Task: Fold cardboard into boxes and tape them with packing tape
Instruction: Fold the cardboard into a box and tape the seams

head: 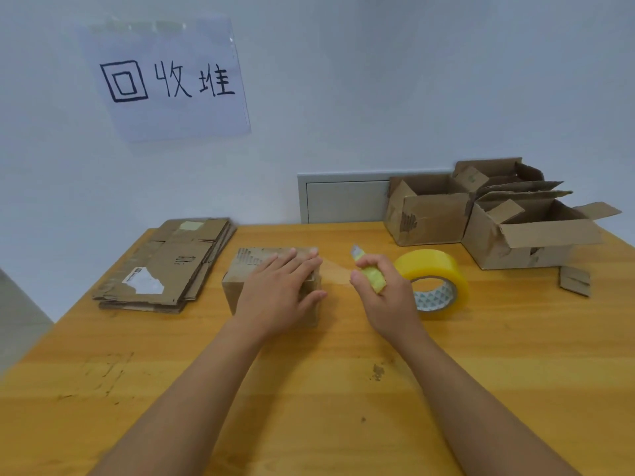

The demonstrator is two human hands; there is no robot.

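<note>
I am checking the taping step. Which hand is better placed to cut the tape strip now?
The right hand: it holds the yellow cutter at the strip, while the left hand presses the box.

Box [271,286]: small, brown corrugated cardboard, folded shut, upright on the table, under the flat left hand [278,290].
Tape strip [335,271]: clear, stretched from the box's right edge toward the right hand [381,293].
Cutter [369,273]: yellow, blade end up, gripped in the right hand at the strip.
Tape roll [436,283]: yellowish, on its side, just right of that hand.
Flat cardboard [165,266]: stacked, left of the box.
</note>
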